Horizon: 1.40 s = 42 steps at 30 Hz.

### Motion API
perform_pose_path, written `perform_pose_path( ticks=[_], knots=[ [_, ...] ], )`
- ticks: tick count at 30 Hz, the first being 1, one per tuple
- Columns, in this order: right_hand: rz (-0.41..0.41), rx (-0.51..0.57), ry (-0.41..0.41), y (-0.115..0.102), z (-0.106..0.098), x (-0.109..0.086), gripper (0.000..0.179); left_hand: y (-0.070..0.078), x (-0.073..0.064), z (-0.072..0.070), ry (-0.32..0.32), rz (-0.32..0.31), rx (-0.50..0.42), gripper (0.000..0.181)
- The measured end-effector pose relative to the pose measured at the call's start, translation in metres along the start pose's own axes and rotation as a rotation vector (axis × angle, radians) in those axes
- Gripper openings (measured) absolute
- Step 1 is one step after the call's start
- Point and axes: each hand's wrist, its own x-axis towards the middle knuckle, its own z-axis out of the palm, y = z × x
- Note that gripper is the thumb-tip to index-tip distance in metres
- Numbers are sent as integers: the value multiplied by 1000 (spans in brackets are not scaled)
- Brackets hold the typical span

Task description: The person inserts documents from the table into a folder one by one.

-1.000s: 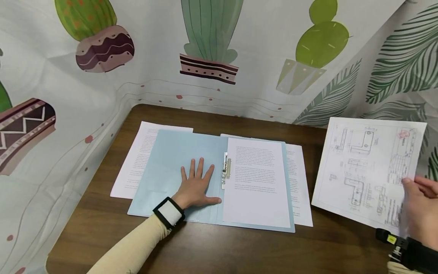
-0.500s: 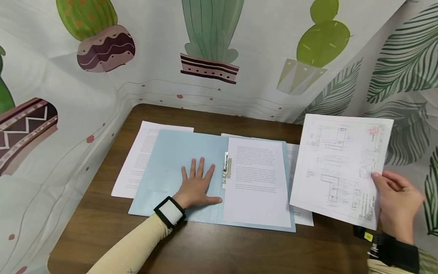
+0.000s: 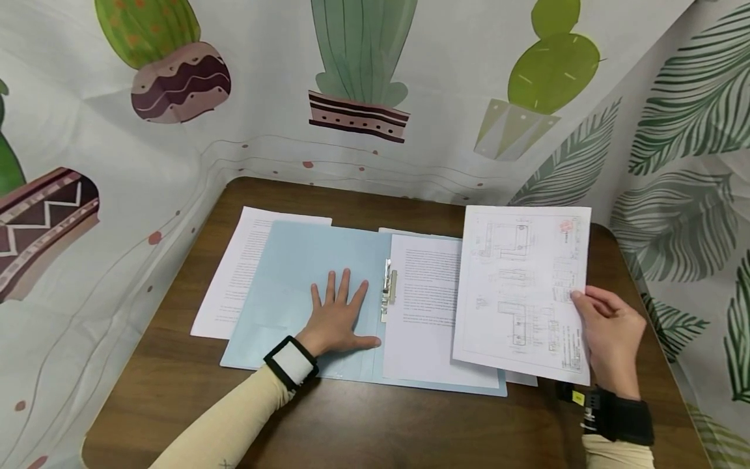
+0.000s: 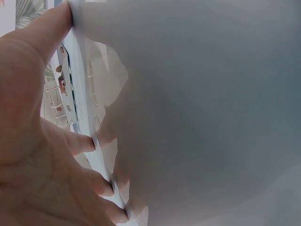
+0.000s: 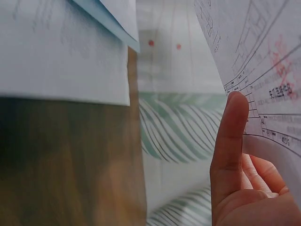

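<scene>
My left hand (image 3: pixel 334 326) lies flat, fingers spread, on the left cover of an open light-blue folder (image 3: pixel 287 273). A metal clip (image 3: pixel 387 290) runs along the folder's spine. A white printed text sheet (image 3: pixel 428 352) lies on the folder's right side. My right hand (image 3: pixel 612 326) pinches the right edge of a technical drawing sheet (image 3: pixel 527 286), thumb on the printed face. The drawing is held up over the right part of the folder and hides part of the text sheet. In the right wrist view the thumb (image 5: pixel 230 136) presses against the drawing (image 5: pixel 277 70), which bears a red stamp.
Another text sheet (image 3: pixel 225 286) sticks out from under the folder on the left. More paper (image 3: pixel 521 378) shows beneath its right side. The brown wooden table (image 3: pixel 375 430) meets a cloth (image 3: pixel 445 78) printed with cacti and leaves at the back and sides.
My right hand has carried the drawing leftward, from beyond the folder's right side to over its right part. My left hand has stayed in place on the cover.
</scene>
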Motion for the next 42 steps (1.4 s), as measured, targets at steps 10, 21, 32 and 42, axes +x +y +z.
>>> perform_pose_path(
  ticks=[10, 21, 32, 42],
  knots=[
    [-40, -157, -94, 13, 34, -13, 33, 1, -1, -2, 3, 4, -4, 121],
    [-63, -199, -184, 22, 59, -27, 36, 1, 0, -1, 8, 6, 1, 121],
    [-47, -204, -215, 29, 75, -38, 37, -1, 1, 1, 6, 10, 3, 121],
    [-12, -220, -228, 37, 91, -47, 33, -1, 1, 1, 3, 7, 12, 122]
  ],
)
